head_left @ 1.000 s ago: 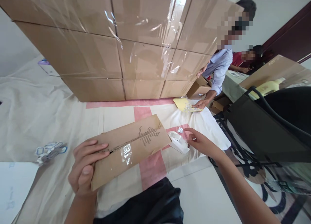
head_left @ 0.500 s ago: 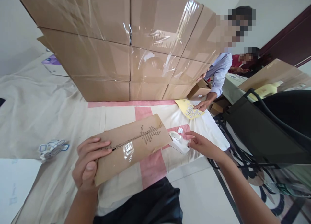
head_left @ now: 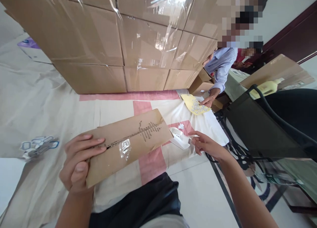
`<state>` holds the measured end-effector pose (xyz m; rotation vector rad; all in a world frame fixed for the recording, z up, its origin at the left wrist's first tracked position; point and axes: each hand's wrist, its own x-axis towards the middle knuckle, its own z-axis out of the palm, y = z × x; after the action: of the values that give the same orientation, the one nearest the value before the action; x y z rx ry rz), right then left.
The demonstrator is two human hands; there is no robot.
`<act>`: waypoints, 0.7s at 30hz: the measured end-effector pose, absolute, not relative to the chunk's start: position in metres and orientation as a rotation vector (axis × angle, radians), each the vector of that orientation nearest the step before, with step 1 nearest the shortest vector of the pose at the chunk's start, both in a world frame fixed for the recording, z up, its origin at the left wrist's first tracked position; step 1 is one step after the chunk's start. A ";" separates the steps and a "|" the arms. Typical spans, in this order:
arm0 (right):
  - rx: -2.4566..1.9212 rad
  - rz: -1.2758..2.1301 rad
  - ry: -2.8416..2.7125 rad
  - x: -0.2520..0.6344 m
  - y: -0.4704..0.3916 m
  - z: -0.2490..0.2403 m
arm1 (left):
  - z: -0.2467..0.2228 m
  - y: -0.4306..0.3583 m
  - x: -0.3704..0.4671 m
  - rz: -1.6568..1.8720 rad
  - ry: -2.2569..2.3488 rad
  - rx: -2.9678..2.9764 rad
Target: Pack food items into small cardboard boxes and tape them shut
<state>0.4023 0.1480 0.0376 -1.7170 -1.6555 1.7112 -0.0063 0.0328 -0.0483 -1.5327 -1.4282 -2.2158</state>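
Observation:
A flat brown cardboard piece (head_left: 133, 139) with dark zigzag marks and a clear patch of tape lies tilted across the cloth. My left hand (head_left: 81, 158) grips its left end, fingers on top and thumb at the near edge. Beyond its right corner stands a white tape dispenser (head_left: 180, 140) with a roll in it. My right hand (head_left: 204, 144) is at the dispenser's right end, thumb and fingers closed together there; a bit of clear tape seems to be between them.
Stacked cartons (head_left: 146, 49) under clear film stand behind. A person's hand (head_left: 209, 101) holds a yellow sheet (head_left: 194, 104) with small labels. Grey-blue tags (head_left: 41, 147) lie at left beside a white sheet (head_left: 10, 181). A dark chair (head_left: 269, 129) stands at right.
The view has shifted, so the cartons appear higher and further left. My right hand's fingers have drawn together at the dispenser's end. My left hand keeps its grip on the cardboard.

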 end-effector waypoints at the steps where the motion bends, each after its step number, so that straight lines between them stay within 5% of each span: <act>1: -1.711 1.711 -1.651 0.404 0.147 0.035 | -0.048 0.033 -0.006 -2.207 -1.429 -1.541; 21: -1.828 1.410 -1.821 0.409 0.136 0.044 | -0.042 0.029 -0.003 -2.225 -1.683 -1.412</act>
<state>0.4088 0.1362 0.0435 -1.8278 -1.8210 1.4101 -0.0030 0.0289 -0.0416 -1.4120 -1.6829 -2.2251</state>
